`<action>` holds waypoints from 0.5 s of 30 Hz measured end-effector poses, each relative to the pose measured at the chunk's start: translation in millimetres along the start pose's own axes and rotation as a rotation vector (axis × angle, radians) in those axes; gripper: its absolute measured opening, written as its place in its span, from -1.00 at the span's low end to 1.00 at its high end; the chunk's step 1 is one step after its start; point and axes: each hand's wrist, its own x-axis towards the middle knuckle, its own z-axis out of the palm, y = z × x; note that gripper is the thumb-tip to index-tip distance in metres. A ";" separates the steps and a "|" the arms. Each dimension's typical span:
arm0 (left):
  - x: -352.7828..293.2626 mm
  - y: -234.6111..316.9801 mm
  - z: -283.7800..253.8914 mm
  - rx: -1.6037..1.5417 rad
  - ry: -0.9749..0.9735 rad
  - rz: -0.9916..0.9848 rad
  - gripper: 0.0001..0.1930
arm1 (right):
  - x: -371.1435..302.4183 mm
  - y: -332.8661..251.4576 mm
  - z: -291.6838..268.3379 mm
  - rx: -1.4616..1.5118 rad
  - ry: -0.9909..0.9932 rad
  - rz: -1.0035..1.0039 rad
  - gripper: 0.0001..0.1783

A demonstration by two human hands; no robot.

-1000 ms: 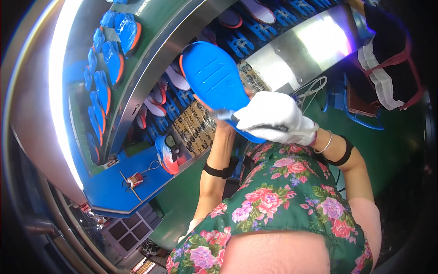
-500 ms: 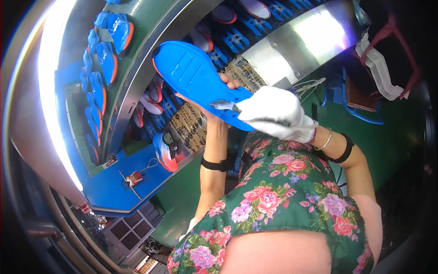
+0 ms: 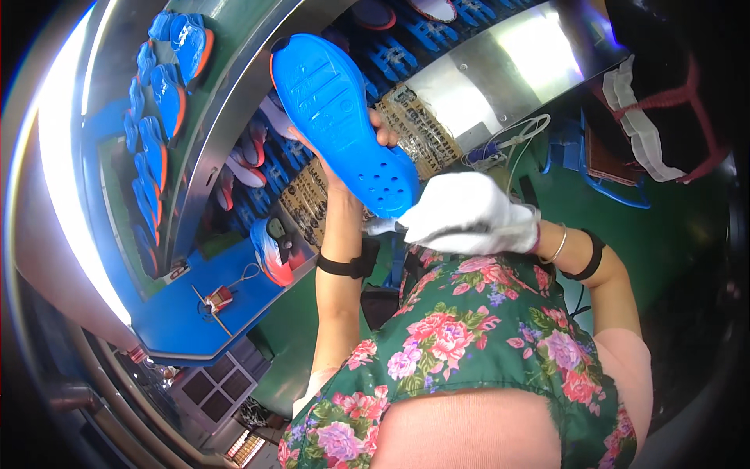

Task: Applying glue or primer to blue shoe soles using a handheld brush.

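Observation:
My left hand (image 3: 382, 130) grips a blue shoe sole (image 3: 332, 102) by its narrow middle, fingers over one edge and thumb on the other. Its face toward me has shallow grooves at the upper, wide end and a cluster of small holes at the lower end. White cloth or a glove covers my right hand (image 3: 467, 215), which is closed. From it sticks out a tool with a pale, flat tip (image 3: 381, 227); the handle is hidden and I cannot make out its kind. The tip lies just below the sole's lower end; whether they touch I cannot tell.
Several blue soles with orange edges (image 3: 168, 98) stand on the green belt at left. A lower rack (image 3: 391, 59) carries shoe parts. On the blue ledge are a small red pot with sticks (image 3: 219, 298) and a blue-and-coral shoe (image 3: 269, 250). A blue-framed stool (image 3: 605, 168) stands at right.
The sole has turned more upright and its lower end has swung toward the left, showing the holes. The tool tip has dropped from over the sole to below its lower end.

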 end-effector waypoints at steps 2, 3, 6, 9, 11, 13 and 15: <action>0.0 4.1 -0.2 0.073 -0.014 -0.060 0.24 | -1.1 2.0 0.9 0.009 0.105 0.094 -0.80; 0.7 6.7 -0.5 0.068 -0.001 -0.062 0.24 | -1.5 2.7 1.7 -0.089 0.157 0.089 -0.79; 5.3 13.1 -3.0 0.120 0.021 -0.185 0.26 | -0.3 3.7 6.3 -0.369 0.043 -0.148 -0.73; 11.4 15.2 -6.6 0.115 -0.007 -0.271 0.29 | 1.9 4.6 5.3 -0.241 -0.109 -0.084 -0.76; 14.2 16.0 -8.6 0.155 -0.087 -0.342 0.31 | 3.7 6.9 -0.1 0.030 -0.081 0.011 -0.78; 16.1 19.2 -10.8 0.159 -0.020 -0.381 0.31 | 5.1 10.0 -5.8 -0.009 0.017 0.053 -0.83; 18.0 22.8 -14.4 0.231 0.081 -0.390 0.30 | 5.5 10.5 -9.2 -0.148 -0.034 0.063 -0.86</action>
